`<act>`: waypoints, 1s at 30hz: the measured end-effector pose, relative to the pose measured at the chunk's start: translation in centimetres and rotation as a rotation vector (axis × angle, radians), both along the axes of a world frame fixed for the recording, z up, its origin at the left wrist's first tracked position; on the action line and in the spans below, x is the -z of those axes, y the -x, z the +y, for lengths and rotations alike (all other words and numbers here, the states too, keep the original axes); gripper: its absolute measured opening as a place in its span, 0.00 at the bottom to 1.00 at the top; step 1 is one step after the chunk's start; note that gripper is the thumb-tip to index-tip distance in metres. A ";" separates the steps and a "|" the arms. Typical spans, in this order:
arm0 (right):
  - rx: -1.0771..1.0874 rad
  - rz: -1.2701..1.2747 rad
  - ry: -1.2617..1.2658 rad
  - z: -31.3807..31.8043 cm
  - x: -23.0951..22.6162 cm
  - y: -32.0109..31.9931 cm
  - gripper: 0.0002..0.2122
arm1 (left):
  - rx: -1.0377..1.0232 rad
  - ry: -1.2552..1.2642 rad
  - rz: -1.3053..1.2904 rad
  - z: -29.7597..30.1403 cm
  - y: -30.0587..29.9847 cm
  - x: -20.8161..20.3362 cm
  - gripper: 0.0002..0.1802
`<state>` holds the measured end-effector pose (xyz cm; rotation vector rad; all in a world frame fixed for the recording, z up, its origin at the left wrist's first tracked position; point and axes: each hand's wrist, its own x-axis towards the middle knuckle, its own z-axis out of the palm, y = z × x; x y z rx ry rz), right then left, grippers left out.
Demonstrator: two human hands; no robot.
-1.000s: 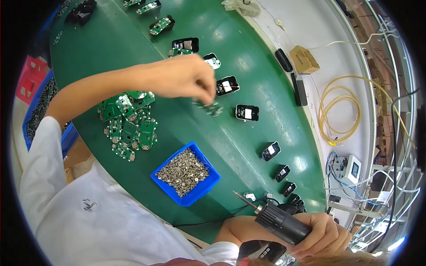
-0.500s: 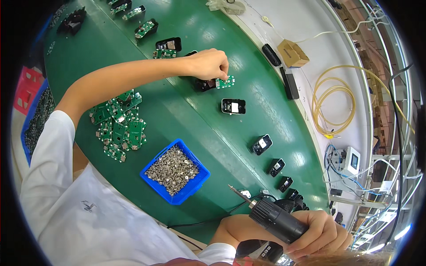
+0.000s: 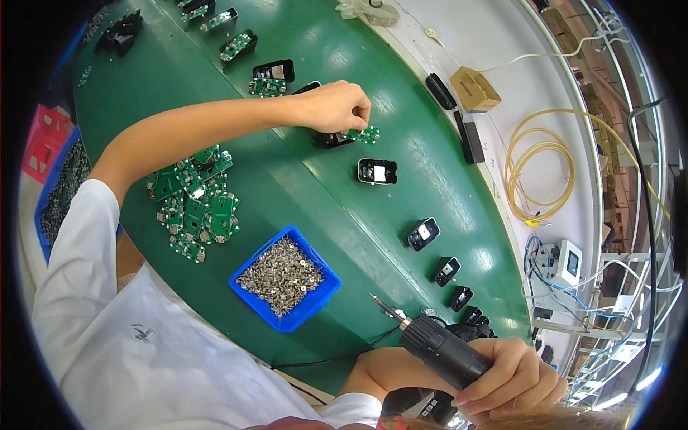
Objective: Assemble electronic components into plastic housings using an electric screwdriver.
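My left hand reaches across the table with its fingertips pinched on a small green circuit board. Beneath that hand lies a black plastic housing, partly covered by the board and the fingers. Another open black housing, with a pale block inside, sits just nearer to me. At the lower right, my right hand is wrapped round a black electric screwdriver, its bit pointing up and left. Between my arms stands a blue tray full of small metal screws.
A pile of green circuit boards lies left of the tray. Several black housings form a curved row across the green table. Along the far ledge are a cardboard box, a coiled yellow hose and a small device with a screen.
The board in my left hand has turned and shifted slightly toward the housing under it. My right hand and the screwdriver have barely moved.
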<state>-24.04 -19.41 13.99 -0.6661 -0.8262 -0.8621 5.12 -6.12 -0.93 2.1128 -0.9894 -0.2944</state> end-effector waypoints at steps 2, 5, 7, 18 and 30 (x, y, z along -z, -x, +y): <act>0.013 0.106 0.022 0.4 -0.3 -0.1 0.12 | -0.001 0.044 0.054 0.2 0.0 -0.1 0.11; 0.066 0.094 0.101 0.3 -0.4 -0.5 0.13 | 0.001 0.032 0.127 0.3 0.3 -0.7 0.11; 0.062 0.086 0.081 0.5 -0.3 -0.5 0.13 | 0.026 0.017 0.141 0.6 0.2 -0.5 0.11; 0.094 0.136 0.095 0.6 -0.2 -0.3 0.14 | 0.049 -0.026 0.108 2.3 1.0 -1.2 0.13; 0.303 0.045 -0.221 1.4 1.3 0.6 0.14 | 0.003 -0.114 0.020 4.4 1.6 -2.3 0.10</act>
